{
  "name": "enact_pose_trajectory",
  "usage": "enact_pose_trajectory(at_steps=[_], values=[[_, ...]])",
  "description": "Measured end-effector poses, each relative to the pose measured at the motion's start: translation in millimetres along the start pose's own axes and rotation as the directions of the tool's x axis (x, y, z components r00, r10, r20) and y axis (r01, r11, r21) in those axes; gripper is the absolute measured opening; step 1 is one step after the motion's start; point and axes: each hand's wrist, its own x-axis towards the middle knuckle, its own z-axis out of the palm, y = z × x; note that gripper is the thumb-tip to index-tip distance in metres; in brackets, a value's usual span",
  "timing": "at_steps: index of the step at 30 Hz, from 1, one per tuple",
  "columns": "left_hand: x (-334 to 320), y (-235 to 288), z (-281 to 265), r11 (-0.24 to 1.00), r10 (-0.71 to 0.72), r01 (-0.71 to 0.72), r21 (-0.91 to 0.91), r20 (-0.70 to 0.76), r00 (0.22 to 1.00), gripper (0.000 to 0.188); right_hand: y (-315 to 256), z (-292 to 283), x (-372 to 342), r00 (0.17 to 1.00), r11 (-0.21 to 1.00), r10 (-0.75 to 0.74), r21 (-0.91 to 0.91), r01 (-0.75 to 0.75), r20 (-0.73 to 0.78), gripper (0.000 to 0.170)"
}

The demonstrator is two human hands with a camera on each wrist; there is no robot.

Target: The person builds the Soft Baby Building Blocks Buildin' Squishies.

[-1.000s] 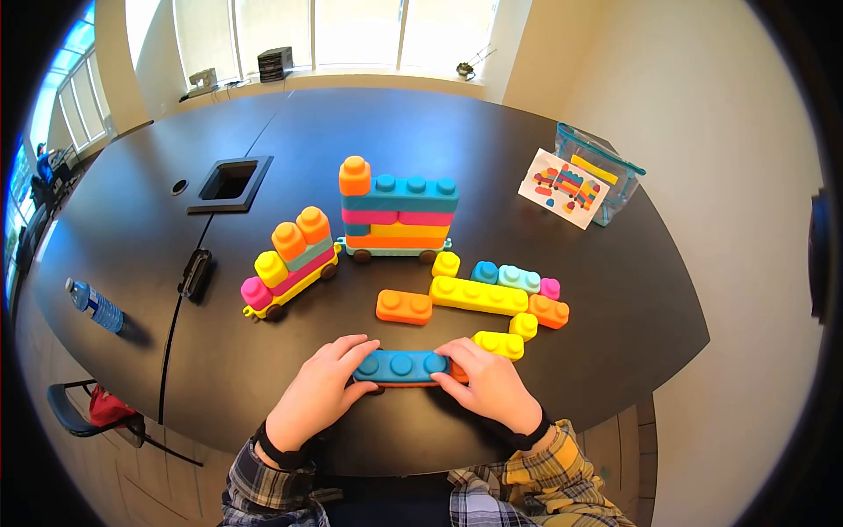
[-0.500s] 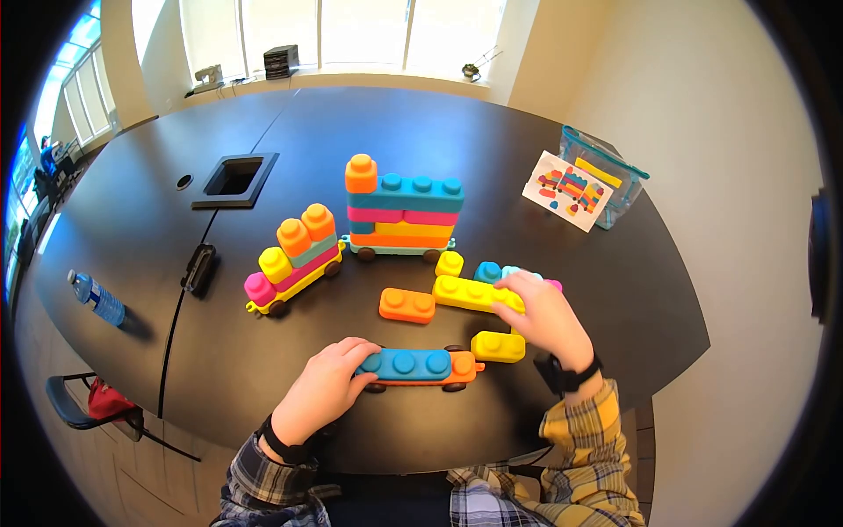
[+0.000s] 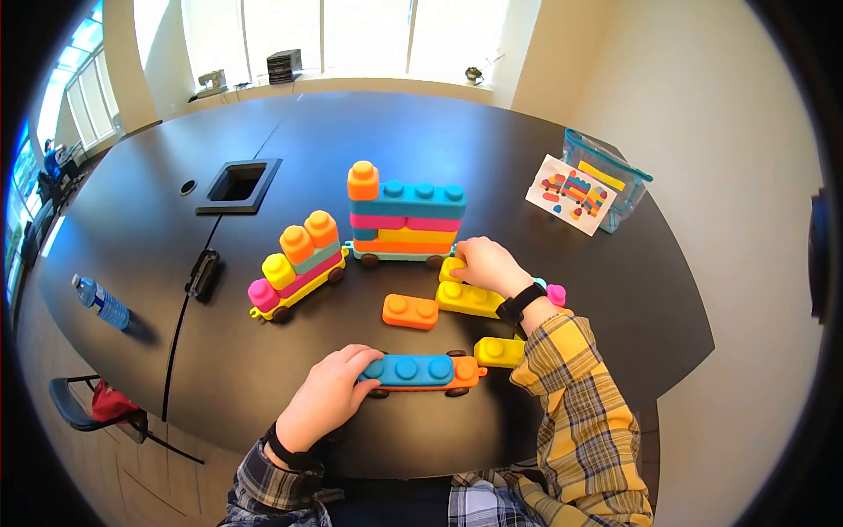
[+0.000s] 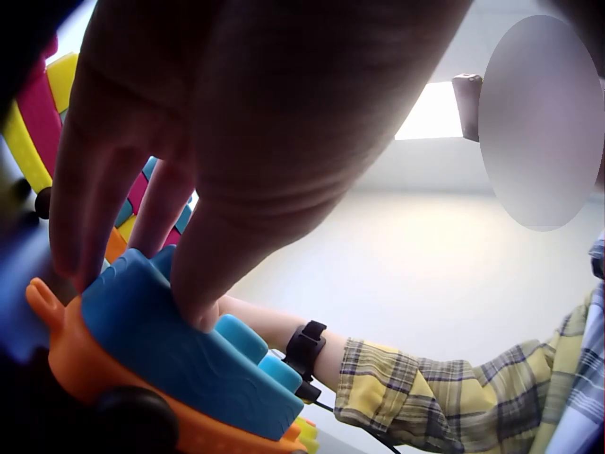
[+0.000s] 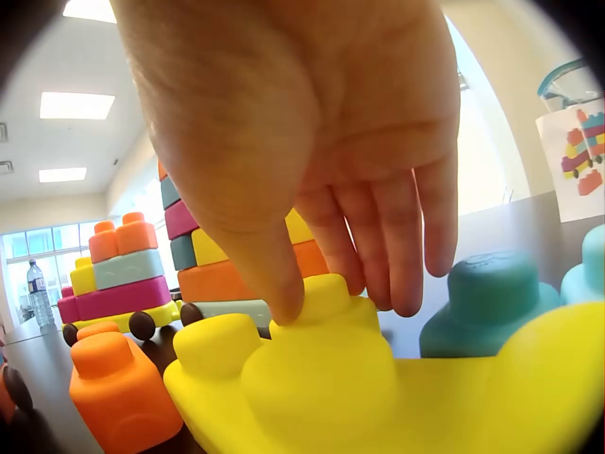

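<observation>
A long blue building block (image 3: 408, 370) sits on top of an orange wheeled base (image 3: 465, 374) at the front of the table. My left hand (image 3: 325, 386) holds the left end of this block, thumb on the near side and fingers on the far side. Farther off, my right hand (image 3: 493, 266) pinches a small yellow block (image 5: 326, 295) between thumb and fingers. This small block stands just behind a long yellow block (image 3: 464, 300). An orange block (image 3: 410, 311) lies left of the long yellow one, and another yellow block (image 3: 498, 352) is beside the orange base.
Behind stand two built wagons, a tall one (image 3: 408, 224) and a stepped one (image 3: 303, 268). A picture card (image 3: 571, 195) leans on a clear bag (image 3: 625, 195) at the back right. A water bottle (image 3: 101, 301) stands far left. My right forearm covers some blocks.
My right hand has left the blue block, passed over the loose blocks on the right, and moved left to the small yellow block. My left hand has stayed on the blue block.
</observation>
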Motion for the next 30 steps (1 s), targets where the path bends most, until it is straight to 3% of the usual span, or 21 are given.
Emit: enact_pose_trajectory(at_steps=[2,4,5,6,8,14,18,22,24,30], values=[[0.2,-1.5,-1.4,1.000,0.000,0.000,-0.009,0.014,1.000,0.035,-0.2,-1.9,-6.0,0.999,1.000,-0.029,0.005,0.029,-0.022,0.032],[0.3,-1.9,-2.5,1.000,-0.001,0.001,-0.016,0.013,1.000,0.035,-0.5,-10.2,-22.2,0.959,0.975,-0.067,0.184,0.121,-0.275,0.029],[-0.1,-2.2,-2.9,1.000,-0.002,0.002,-0.023,0.012,1.000,0.035,-2.3,-16.9,-33.0,0.942,0.964,-0.089,0.211,0.164,-0.325,0.026],[-0.1,-2.6,-3.2,1.000,-0.005,0.005,-0.029,0.008,1.000,0.035,-7.3,-23.4,-47.6,0.943,0.964,-0.093,0.207,0.165,-0.320,0.026],[0.1,-3.2,-3.8,1.000,0.002,-0.002,-0.012,0.021,1.000,0.035,-20.9,-32.7,-84.0,0.943,0.893,-0.044,0.411,0.185,-0.329,0.027],[-0.2,-3.5,-3.3,1.000,-0.002,0.002,-0.028,0.004,1.000,0.035,-45.6,-24.7,-165.8,0.979,0.843,-0.085,0.510,0.171,-0.187,0.032],[-0.3,-3.3,-3.9,1.000,0.001,0.000,-0.029,0.005,1.000,0.035,-53.2,-8.4,-180.8,0.983,0.878,-0.039,0.462,0.120,-0.181,0.032],[-0.5,-3.6,-4.4,0.999,-0.005,0.005,-0.038,0.001,1.000,0.035,-54.9,8.2,-178.7,0.983,0.865,-0.096,0.476,0.162,-0.159,0.031],[-0.7,-3.5,-4.9,0.999,-0.008,0.008,-0.040,-0.001,1.000,0.035,-57.2,9.2,-178.3,0.996,0.870,-0.059,0.486,0.083,-0.065,0.031],[-0.1,-5.2,-4.6,0.999,0.006,-0.006,-0.037,-0.010,1.000,0.035,-59.9,16.9,-180.6,0.994,0.882,-0.055,0.463,0.091,-0.092,0.033]])
